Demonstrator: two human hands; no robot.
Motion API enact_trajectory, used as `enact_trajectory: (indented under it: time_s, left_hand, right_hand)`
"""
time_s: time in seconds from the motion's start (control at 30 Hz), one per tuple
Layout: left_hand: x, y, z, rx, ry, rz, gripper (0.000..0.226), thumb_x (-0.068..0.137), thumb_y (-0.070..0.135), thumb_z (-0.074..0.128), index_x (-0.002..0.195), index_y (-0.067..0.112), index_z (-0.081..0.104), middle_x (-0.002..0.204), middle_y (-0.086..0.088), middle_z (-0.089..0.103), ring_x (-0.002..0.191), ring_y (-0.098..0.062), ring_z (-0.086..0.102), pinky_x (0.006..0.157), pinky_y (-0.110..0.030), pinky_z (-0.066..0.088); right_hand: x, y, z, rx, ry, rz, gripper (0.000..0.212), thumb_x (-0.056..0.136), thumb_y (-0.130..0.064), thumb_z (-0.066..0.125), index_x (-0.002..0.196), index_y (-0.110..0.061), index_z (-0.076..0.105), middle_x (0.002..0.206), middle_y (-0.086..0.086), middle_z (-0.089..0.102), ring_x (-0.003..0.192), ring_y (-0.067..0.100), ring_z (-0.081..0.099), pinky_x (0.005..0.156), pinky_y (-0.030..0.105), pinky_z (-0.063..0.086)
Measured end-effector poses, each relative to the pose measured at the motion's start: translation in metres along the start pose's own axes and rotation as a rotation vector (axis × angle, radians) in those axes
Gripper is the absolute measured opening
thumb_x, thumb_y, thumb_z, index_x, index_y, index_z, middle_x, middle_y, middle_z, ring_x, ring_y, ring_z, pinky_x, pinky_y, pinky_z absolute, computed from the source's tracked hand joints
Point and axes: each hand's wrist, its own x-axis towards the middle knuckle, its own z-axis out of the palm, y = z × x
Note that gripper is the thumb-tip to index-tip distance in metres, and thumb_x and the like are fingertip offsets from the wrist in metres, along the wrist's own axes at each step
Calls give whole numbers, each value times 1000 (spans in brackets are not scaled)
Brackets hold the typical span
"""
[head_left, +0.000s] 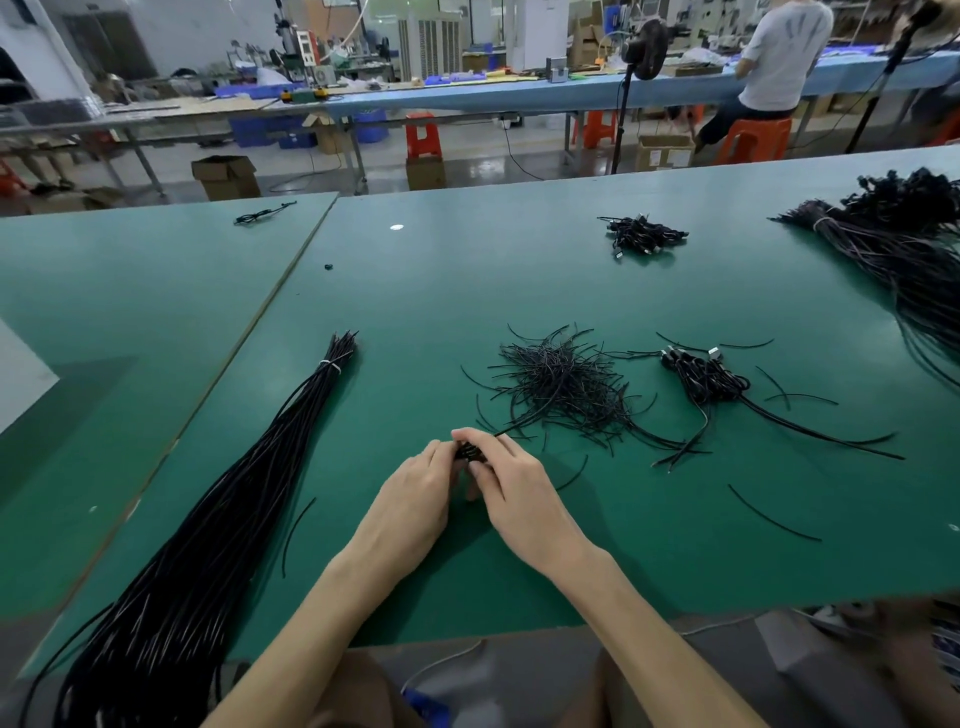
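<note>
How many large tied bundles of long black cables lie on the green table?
2. The left bundle lies at the left, reaching the near edge. The right bundle lies at the far right, partly cut off; more may be hidden there.

Bare forearms converge forward — left hand and right hand meet, knuckles up, fingers curled and pinching a small black coiled cable between them.

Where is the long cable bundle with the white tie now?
In the head view, the long bundle lies on the green table, left of the left hand, stretching from the near edge.
</note>
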Motion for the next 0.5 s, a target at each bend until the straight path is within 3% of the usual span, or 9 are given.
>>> enact_trajectory:
  time_s: [0.13, 0.23, 0.37, 0.5]
  left_hand:
    - [1, 0, -1, -152, 14, -51, 27, 108, 11, 44, 133, 8, 54, 111, -3, 64, 91, -19, 61, 84, -35, 50]
    - [1, -1, -2, -238, 38, -60, 27, 106, 6, 47, 132, 9, 57, 114, 0, 67, 97, -10, 63, 88, -21, 50]
    - [1, -5, 0, -303, 47, -116, 23, 105, 4, 48, 122, 19, 54, 106, 5, 67, 96, 5, 62, 80, -5, 43]
    - [-1, -6, 1, -426, 40, -202, 32, 106, 11, 47, 101, 40, 35, 91, 12, 66, 86, 7, 62, 71, -5, 43]
  right_hand:
    - [0, 2, 1, 16, -7, -2, 38, 107, -14, 48, 143, -27, 53, 122, -7, 56, 104, 5, 58, 96, 16, 45]
    - [-1, 2, 4, -6, 1, -7, 38, 106, -19, 50, 142, -33, 51, 123, -7, 57, 106, 6, 58, 98, 24, 49]
    - [-2, 2, 5, -38, 29, -1, 36, 105, -25, 52, 138, -40, 50, 121, -8, 57, 102, 10, 61, 93, 26, 51]
    - [-2, 5, 5, 1, 12, 3, 33, 104, -25, 56, 135, -34, 55, 126, -7, 56, 102, 5, 58, 94, 21, 45]
